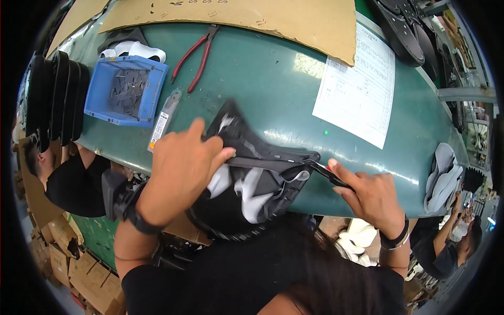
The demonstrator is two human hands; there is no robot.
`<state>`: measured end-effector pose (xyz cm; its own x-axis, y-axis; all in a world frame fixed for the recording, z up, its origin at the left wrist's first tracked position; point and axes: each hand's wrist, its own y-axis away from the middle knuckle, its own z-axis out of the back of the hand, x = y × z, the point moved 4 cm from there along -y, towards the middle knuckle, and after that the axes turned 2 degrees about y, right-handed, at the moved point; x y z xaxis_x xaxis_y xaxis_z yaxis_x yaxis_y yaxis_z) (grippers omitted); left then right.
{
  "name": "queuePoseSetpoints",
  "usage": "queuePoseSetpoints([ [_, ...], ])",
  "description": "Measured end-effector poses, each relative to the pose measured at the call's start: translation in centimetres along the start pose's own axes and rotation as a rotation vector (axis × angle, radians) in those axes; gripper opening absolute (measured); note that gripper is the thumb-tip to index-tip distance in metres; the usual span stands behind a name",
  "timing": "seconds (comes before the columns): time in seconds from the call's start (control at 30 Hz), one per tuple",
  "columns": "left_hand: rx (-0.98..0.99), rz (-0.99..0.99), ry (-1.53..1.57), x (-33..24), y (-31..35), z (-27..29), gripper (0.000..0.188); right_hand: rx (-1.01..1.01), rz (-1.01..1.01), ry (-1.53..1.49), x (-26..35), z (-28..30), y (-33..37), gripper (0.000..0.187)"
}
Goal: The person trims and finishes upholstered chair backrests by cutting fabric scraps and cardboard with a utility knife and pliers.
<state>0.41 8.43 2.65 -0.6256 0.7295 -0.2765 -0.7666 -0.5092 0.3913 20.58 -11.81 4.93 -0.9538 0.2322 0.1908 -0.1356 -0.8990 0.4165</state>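
A black padded fabric piece (245, 140) with white and grey inner parts lies at the table's near edge, against my body. My left hand (178, 168) pinches a dark strap (268, 164) of this piece between thumb and fingers and pulls it out straight. Closed around a slim black hand tool (332, 177) with a touch of red is my right hand (371, 198). The tool's narrow tip meets the strap's right end at the corner of the piece. Its exact kind is partly hidden by my fingers.
On the green table (262, 68) are a blue bin (157, 79) of small metal pieces, red-handled pliers (197, 65), a packaged strip (165, 119), a printed sheet (359, 86) and cardboard (236, 23). Black pads (60, 100) stack left; grey pieces (442, 178) lie right. People sit on both sides.
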Motion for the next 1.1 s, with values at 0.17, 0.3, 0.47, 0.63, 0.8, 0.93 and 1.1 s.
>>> queuePoseSetpoints([
  [0.17, -0.278, -0.848, 1.010, -2.9, -1.8, 0.7, 0.035, 0.027, 0.059, 0.013, 0.4, 0.1, -0.9, 0.055],
  [0.3, -0.119, -0.537, 1.588, -3.4, -4.1, 0.9, 0.040, -0.077, -0.094, 0.004, 2.1, -4.0, 1.4, 0.061],
  [0.47, -0.854, -0.914, 2.049, 0.9, 1.5, 7.4, 0.035, -0.357, -0.119, -0.297, 4.1, -4.9, 2.5, 0.068],
  [0.63, -1.518, -0.651, 1.576, 4.1, 4.8, 5.5, 0.032, -0.417, -0.161, -0.318, 5.2, -5.9, 3.5, 0.068],
  [0.8, -2.240, 0.149, 0.751, 2.4, 10.3, 5.7, 0.034, 0.024, -0.331, -0.830, 5.9, -8.5, 7.1, 0.062],
  [0.93, -0.836, 0.133, 0.704, 1.4, 5.1, -0.6, 0.019, -0.383, -0.423, -1.251, 1.7, -8.8, 5.3, 0.043],
  [1.1, -0.100, 0.215, 1.213, 1.1, 2.1, -5.7, 0.051, -0.253, -0.238, -1.014, 1.6, -5.2, -0.5, 0.038],
])
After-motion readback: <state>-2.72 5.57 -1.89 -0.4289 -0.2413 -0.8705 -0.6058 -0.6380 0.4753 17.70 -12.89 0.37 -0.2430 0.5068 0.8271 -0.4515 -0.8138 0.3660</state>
